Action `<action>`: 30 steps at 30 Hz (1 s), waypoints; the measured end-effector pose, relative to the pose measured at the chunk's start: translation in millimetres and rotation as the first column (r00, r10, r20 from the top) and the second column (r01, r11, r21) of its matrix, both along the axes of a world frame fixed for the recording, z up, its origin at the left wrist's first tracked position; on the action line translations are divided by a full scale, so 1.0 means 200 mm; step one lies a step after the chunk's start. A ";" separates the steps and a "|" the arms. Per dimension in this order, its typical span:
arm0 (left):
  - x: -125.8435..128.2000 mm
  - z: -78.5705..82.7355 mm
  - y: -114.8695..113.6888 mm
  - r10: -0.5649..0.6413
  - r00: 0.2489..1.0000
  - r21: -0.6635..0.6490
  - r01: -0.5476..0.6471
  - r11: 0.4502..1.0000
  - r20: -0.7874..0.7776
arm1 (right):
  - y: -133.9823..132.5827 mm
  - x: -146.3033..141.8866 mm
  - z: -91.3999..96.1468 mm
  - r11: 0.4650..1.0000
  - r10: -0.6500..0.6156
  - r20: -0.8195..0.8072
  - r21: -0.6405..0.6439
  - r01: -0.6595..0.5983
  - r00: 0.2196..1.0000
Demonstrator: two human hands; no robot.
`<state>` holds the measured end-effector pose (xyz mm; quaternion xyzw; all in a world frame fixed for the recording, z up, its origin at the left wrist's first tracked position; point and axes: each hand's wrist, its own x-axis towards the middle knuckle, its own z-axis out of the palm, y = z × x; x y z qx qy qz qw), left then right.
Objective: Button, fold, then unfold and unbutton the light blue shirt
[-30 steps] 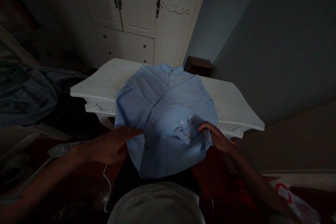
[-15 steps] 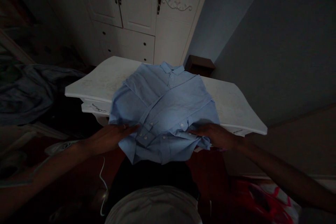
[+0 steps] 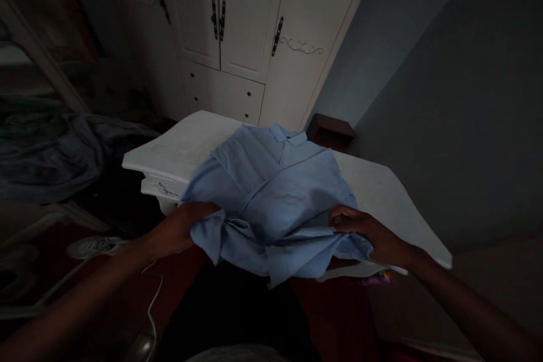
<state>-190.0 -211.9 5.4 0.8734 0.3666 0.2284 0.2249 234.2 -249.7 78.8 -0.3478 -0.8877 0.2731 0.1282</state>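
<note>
A light blue button-up shirt (image 3: pixel 271 192) lies across the white table (image 3: pixel 178 141), its collar at the far edge and its sleeves folded over the front. The lower part of the shirt is bunched and lifted, with the hem hanging past the near edge. My left hand (image 3: pixel 182 226) grips the fabric at the lower left; its fingertips are partly behind the cloth. At the lower right, my right hand (image 3: pixel 365 232) pinches the shirt between thumb and fingers.
Behind the table stands a white wardrobe (image 3: pixel 241 22) with dark handles. A brown box (image 3: pixel 331 127) sits by the wall at the back right. Dark clothes (image 3: pixel 76 147) are piled at the left. A white cable (image 3: pixel 153 305) and a shoe (image 3: pixel 95 246) lie on the floor.
Both hands have closed on the lower part of the shirt and raised it, so the cloth there is gathered. The camera view has tilted up slightly and shifted left.
</note>
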 end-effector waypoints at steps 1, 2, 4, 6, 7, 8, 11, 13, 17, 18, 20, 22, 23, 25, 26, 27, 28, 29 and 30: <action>0.00 0.02 -0.01 0.015 0.999 -0.015 -0.015 1.000 0.041 | 0.01 0.00 0.02 1.000 0.013 -0.032 -0.001 -0.013 0.999; 0.01 0.04 -0.02 0.043 0.996 -0.026 -0.041 0.999 0.079 | 0.03 0.01 0.04 1.000 0.028 -0.077 0.004 -0.028 0.997; 0.03 0.09 -0.06 0.112 0.980 -0.017 -0.111 0.994 0.167 | 0.06 0.02 0.06 0.998 0.062 -0.187 0.032 -0.057 0.980; 0.05 0.12 -0.10 0.174 0.945 0.028 -0.189 0.982 0.278 | 0.07 0.05 0.06 0.997 0.069 -0.266 0.057 -0.056 0.962; 0.05 0.13 -0.11 0.189 0.926 0.047 -0.216 0.975 0.326 | 0.07 0.06 0.05 0.998 0.049 -0.276 0.058 -0.034 0.960; 0.06 0.14 -0.13 0.191 0.913 0.064 -0.229 0.971 0.361 | 0.07 0.07 0.04 0.999 0.013 -0.267 0.050 0.001 0.964; 0.05 0.12 -0.18 0.163 0.916 0.088 -0.209 0.974 0.366 | 0.01 0.08 0.00 0.997 -0.078 -0.205 0.011 0.082 0.976; 0.03 0.09 -0.20 0.134 0.933 0.090 -0.174 0.981 0.335 | -0.05 0.06 -0.01 0.999 -0.049 -0.170 -0.030 0.044 0.984; -0.03 0.03 -0.23 0.123 0.952 0.055 -0.143 0.988 0.281 | -0.15 -0.07 0.03 0.989 0.017 -0.127 -0.143 -0.035 0.992; -0.05 0.03 -0.23 0.122 0.952 0.057 -0.143 0.988 0.281 | -0.17 -0.10 0.04 0.985 0.022 -0.125 -0.165 -0.042 0.992; -0.07 0.04 -0.24 0.117 0.957 0.057 -0.137 0.989 0.266 | -0.18 -0.14 0.07 0.981 0.024 -0.133 -0.186 -0.049 0.991; -0.09 0.05 -0.25 0.128 0.961 0.042 -0.143 0.989 0.245 | -0.18 -0.15 0.08 0.979 0.027 -0.134 -0.196 -0.054 0.991; -0.10 0.06 -0.25 0.139 0.959 0.043 -0.154 0.987 0.247 | -0.17 -0.14 0.07 0.979 0.031 -0.134 -0.194 -0.057 0.990; -0.10 0.08 -0.24 0.163 0.948 0.062 -0.187 0.980 0.275 | -0.16 -0.10 0.05 0.987 0.028 -0.141 -0.152 -0.050 0.990; -0.10 0.08 -0.23 0.172 0.943 0.079 -0.202 0.976 0.283 | -0.14 -0.07 0.04 0.993 0.023 -0.151 -0.108 -0.039 0.988; -0.10 0.09 -0.21 0.180 0.941 0.096 -0.215 0.972 0.285 | -0.13 -0.04 0.02 0.998 0.018 -0.162 -0.055 -0.027 0.987; -0.09 0.11 -0.20 0.187 0.941 0.111 -0.226 0.968 0.282 | -0.11 -0.01 0.02 1.000 0.015 -0.170 -0.004 -0.016 0.985; -0.08 0.13 -0.18 0.193 0.942 0.121 -0.233 0.965 0.273 | -0.09 0.02 0.01 0.999 0.019 -0.173 0.043 -0.012 0.985; -0.06 0.15 -0.16 0.199 0.945 0.126 -0.238 0.963 0.259 | -0.06 0.04 0.01 0.996 0.022 -0.172 0.085 -0.007 0.985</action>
